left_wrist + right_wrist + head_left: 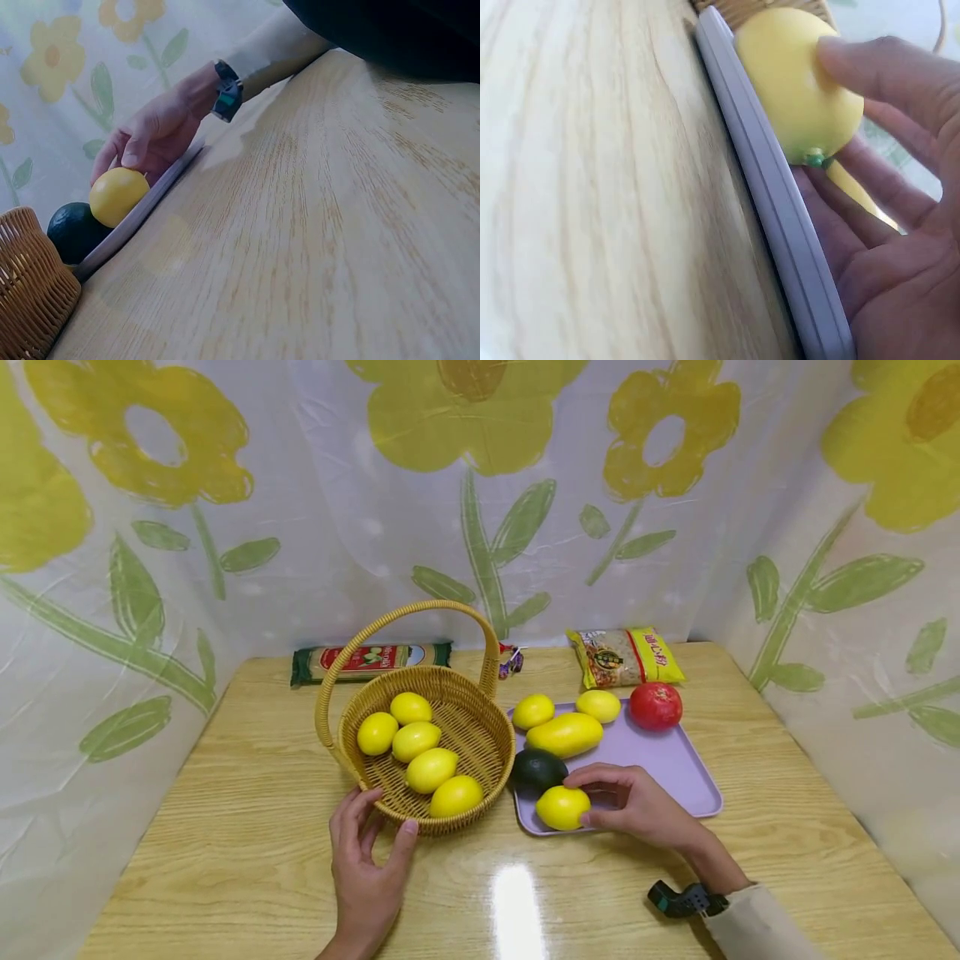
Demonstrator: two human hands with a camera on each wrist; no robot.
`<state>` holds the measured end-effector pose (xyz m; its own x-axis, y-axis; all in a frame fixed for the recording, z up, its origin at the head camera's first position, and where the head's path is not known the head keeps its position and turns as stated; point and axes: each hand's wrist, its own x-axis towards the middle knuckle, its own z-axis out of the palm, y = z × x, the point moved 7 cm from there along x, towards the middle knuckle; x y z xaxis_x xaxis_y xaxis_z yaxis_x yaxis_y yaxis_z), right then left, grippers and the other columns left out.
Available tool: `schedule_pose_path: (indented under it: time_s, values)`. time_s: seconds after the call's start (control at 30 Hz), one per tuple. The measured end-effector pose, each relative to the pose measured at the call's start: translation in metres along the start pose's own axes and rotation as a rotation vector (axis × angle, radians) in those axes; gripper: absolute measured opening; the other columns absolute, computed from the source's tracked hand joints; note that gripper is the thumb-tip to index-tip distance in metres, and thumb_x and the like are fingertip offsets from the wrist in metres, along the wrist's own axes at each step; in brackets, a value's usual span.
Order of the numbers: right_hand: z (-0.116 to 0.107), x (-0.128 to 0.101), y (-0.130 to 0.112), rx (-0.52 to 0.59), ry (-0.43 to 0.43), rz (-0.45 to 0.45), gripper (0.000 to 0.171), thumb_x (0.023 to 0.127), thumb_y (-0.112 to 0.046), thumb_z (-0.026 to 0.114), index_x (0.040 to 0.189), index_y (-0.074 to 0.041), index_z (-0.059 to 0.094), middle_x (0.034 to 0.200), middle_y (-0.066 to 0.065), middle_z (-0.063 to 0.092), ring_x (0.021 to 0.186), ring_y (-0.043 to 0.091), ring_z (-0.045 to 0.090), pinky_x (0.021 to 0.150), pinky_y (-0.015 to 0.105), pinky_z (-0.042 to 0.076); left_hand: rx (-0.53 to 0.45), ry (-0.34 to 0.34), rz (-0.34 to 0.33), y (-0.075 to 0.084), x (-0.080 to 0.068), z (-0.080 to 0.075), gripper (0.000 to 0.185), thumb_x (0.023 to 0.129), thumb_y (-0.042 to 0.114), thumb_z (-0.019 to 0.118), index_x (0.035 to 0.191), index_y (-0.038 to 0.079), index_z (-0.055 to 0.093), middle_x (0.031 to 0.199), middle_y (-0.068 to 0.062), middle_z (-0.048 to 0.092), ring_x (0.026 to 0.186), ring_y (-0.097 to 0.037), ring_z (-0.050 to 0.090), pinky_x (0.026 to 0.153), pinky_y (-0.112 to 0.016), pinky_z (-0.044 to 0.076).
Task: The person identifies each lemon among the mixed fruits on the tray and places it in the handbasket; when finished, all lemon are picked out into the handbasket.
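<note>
My right hand (645, 806) holds a yellow lemon (562, 808) between thumb and fingers, at the near left corner of a lilac tray (667, 768). In the right wrist view the thumb presses the lemon (795, 82), and its green stem end shows. Touching or just behind that lemon lies a dark green avocado (538, 772). My left hand (366, 868) rests its spread fingers and thumb against the near left rim of a wicker basket (468, 727). Several lemons (416, 742) lie inside the basket. The left wrist view does not show the left hand.
A long yellow fruit (564, 735), two lemons (597, 706) and a round red fruit (656, 706) sit on the tray. Behind stand a green packet (427, 656), a small purple-red wrapper (512, 662) and a yellow bag (626, 657). The basket's tall handle (375, 627) arches up.
</note>
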<state>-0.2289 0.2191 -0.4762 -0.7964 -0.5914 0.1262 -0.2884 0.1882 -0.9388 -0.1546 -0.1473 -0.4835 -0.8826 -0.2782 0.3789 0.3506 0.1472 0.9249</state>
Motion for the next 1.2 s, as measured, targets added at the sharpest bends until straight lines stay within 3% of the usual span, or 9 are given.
schedule_pose_path:
  time_s: [0.33, 0.53, 0.77, 0.87, 1.03, 1.2]
  values:
    - [-0.009, 0.003, -0.016, 0.016, 0.032, 0.004, 0.045, 0.099, 0.002, 0.077, 0.143, -0.004, 0.070, 0.145, 0.017, 0.070, 0.130, 0.016, 0.069, 0.112, 0.027, 0.059, -0.014, 0.003, 0.006, 0.002, 0.000, 0.000, 0.057, 0.098, -0.007, 0.075, 0.149, -0.008, 0.050, 0.161, -0.018, 0.033, 0.146, -0.032, 0.049, 0.120, -0.013, 0.044]
    - [-0.010, 0.036, -0.053, -0.058, 0.036, -0.039, 0.043, 0.099, -0.001, 0.079, 0.140, -0.010, 0.073, 0.142, 0.009, 0.073, 0.127, 0.017, 0.070, 0.112, 0.030, 0.060, -0.005, 0.002, 0.003, 0.000, 0.000, 0.000, 0.058, 0.098, -0.006, 0.076, 0.149, -0.008, 0.050, 0.161, -0.017, 0.033, 0.146, -0.033, 0.048, 0.121, -0.013, 0.043]
    - [0.015, 0.098, -0.086, -0.234, -0.117, -0.098, 0.039, 0.099, -0.012, 0.083, 0.137, -0.018, 0.076, 0.139, -0.001, 0.075, 0.126, 0.018, 0.069, 0.106, 0.037, 0.064, 0.000, -0.002, -0.007, -0.002, -0.001, 0.001, 0.059, 0.097, -0.005, 0.077, 0.150, -0.008, 0.050, 0.161, -0.019, 0.033, 0.146, -0.033, 0.048, 0.121, -0.013, 0.043]
    - [0.025, 0.119, -0.096, -0.376, -0.178, -0.107, 0.037, 0.099, -0.017, 0.083, 0.135, -0.022, 0.078, 0.134, -0.006, 0.077, 0.113, 0.014, 0.070, 0.101, 0.043, 0.065, 0.000, -0.005, -0.006, -0.002, -0.001, 0.001, 0.059, 0.098, -0.005, 0.076, 0.150, -0.008, 0.050, 0.162, -0.021, 0.032, 0.147, -0.033, 0.048, 0.121, -0.014, 0.044]
    - [0.043, 0.139, -0.110, -0.572, -0.271, -0.140, 0.036, 0.098, -0.019, 0.080, 0.133, -0.021, 0.080, 0.130, -0.009, 0.078, 0.104, 0.012, 0.069, 0.095, 0.047, 0.065, -0.004, -0.001, -0.004, -0.001, 0.000, 0.000, 0.059, 0.098, -0.006, 0.076, 0.150, -0.008, 0.049, 0.162, -0.022, 0.031, 0.147, -0.032, 0.048, 0.121, -0.013, 0.043]
    - [0.060, 0.144, -0.107, -0.606, -0.321, -0.143, 0.035, 0.096, -0.016, 0.082, 0.131, -0.016, 0.081, 0.128, -0.006, 0.080, 0.111, 0.009, 0.072, 0.097, 0.040, 0.064, -0.007, -0.002, -0.003, 0.000, 0.000, 0.000, 0.059, 0.098, -0.006, 0.076, 0.150, -0.008, 0.050, 0.161, -0.020, 0.032, 0.147, -0.033, 0.048, 0.121, -0.013, 0.043]
